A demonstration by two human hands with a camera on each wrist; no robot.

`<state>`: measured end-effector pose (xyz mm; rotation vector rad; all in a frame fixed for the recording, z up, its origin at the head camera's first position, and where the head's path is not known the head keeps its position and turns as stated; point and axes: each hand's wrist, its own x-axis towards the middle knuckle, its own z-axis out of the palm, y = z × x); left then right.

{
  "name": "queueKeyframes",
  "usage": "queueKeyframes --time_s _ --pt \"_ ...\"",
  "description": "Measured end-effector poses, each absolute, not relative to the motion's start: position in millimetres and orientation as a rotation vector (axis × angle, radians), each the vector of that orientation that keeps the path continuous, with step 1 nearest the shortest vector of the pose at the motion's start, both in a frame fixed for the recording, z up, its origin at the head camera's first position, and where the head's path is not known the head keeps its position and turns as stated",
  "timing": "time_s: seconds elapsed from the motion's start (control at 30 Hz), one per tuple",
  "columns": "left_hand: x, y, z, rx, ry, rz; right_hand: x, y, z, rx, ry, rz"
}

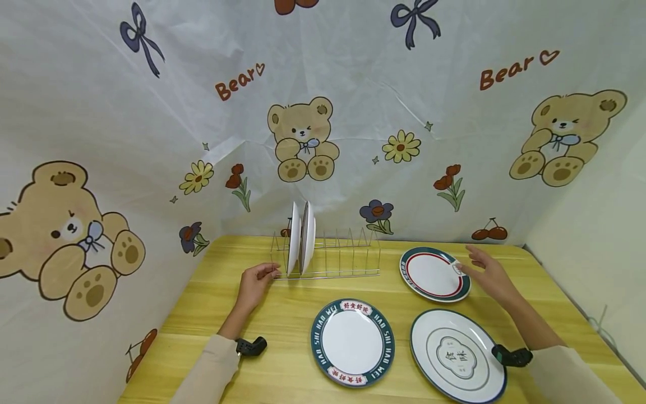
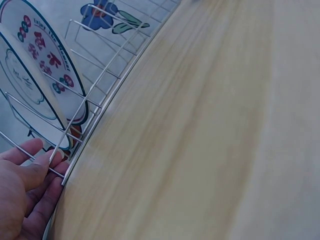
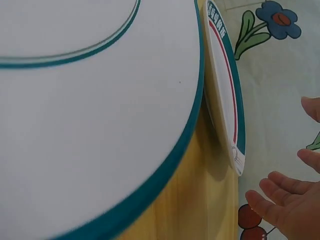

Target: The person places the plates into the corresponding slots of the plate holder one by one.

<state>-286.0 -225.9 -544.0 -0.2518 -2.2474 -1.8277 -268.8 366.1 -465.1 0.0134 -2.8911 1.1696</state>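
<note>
My left hand (image 1: 256, 283) holds the left end of a wire dish rack (image 1: 348, 275); in the left wrist view, its thumb and fingers pinch the rack's corner wires. Two white plates stand on edge in the rack's left slots, a left plate (image 1: 293, 241) and a right plate (image 1: 308, 241). My right hand (image 1: 489, 278), fingers spread, is just right of a green-rimmed plate with a red ring (image 1: 429, 275). In the right wrist view, this hand (image 3: 290, 202) holds nothing and its fingertips look apart from that plate (image 3: 227, 85).
A plate with a lettered green rim (image 1: 352, 341) lies at the table's front middle. Right of it is a larger white plate (image 1: 434, 342) with a central emblem, under my right wrist. Bear-printed cloth (image 1: 348, 185) hangs behind the wooden table (image 1: 282, 348).
</note>
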Motion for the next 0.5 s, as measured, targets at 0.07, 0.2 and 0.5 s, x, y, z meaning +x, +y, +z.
queueKeyframes --time_s 0.07,0.2,0.5 --pt "-285.9 -225.6 -544.2 -0.255 -2.248 -1.82 -268.7 369.1 -468.6 0.005 -2.903 1.181" --pt "-285.6 -225.6 -545.1 -0.269 -2.254 -1.808 -268.8 373.2 -474.7 -0.004 -2.918 1.216" --pt "-286.4 -226.4 -544.8 -0.274 -2.241 -1.809 -276.3 380.7 -486.9 -0.106 -2.957 1.253"
